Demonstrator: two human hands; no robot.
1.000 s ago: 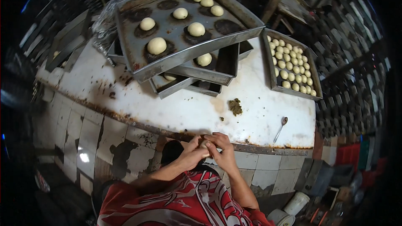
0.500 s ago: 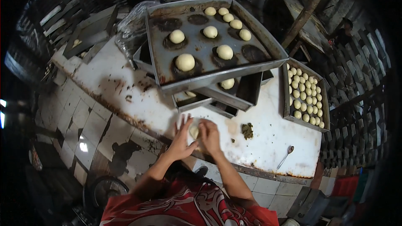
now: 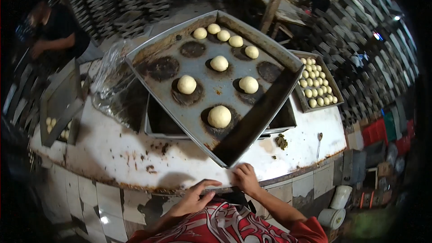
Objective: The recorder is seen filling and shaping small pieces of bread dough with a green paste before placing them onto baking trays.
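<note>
One corner of the big grey metal rectangular tray (image 3: 216,92) of round pale dough balls (image 3: 219,117) has swung toward you, just beyond your curled right fingers (image 3: 245,169) (can't tell if they're pinching anything), left fingers (image 3: 208,183) loosely parted, so its near end's probably easier to reach.

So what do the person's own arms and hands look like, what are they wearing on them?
The left hand and right hand are ungloved, with no visible watch or bracelet. The forearms are uncovered; the right sleeve is plain red, part of a red shirt with pale swirls.
</note>
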